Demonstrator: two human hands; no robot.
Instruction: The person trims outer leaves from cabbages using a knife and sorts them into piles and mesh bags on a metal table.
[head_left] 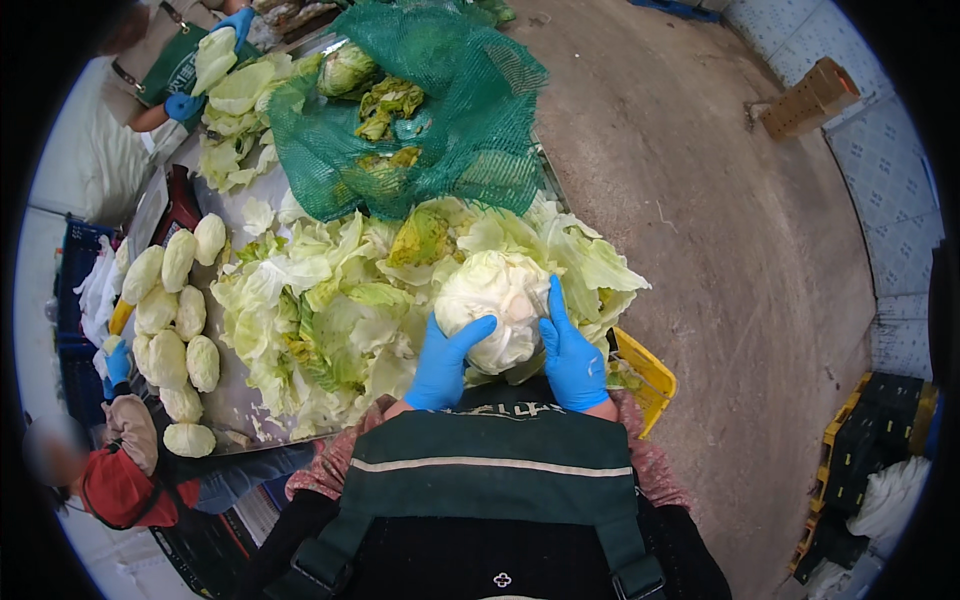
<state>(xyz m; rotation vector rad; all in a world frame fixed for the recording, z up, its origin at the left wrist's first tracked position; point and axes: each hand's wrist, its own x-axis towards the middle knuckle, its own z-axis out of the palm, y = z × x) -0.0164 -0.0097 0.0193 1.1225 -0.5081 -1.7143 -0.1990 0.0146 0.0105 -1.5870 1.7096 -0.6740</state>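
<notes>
A round, pale cabbage head (485, 305) is held between my blue-gloved hands, its whitish stem end facing up. My left hand (440, 365) grips its lower left side, thumb across the front. My right hand (572, 355) is against its right side with the index finger extended upward; whether it also holds anything small is unclear. Loose pale-green and yellowing leaves (330, 320) are heaped under and around the head on a metal table (240, 420). A yellow crate (655, 385) shows beside my right hand, below the table edge.
Green mesh (450, 110) covers wilted heads. Trimmed heads (167, 355) line the table's left. Two co-workers in blue gloves (140, 85), (140, 470) work at the left. A concrete floor (720, 250) spans the right, with a cardboard box (805, 100) and stacked crates (860, 450).
</notes>
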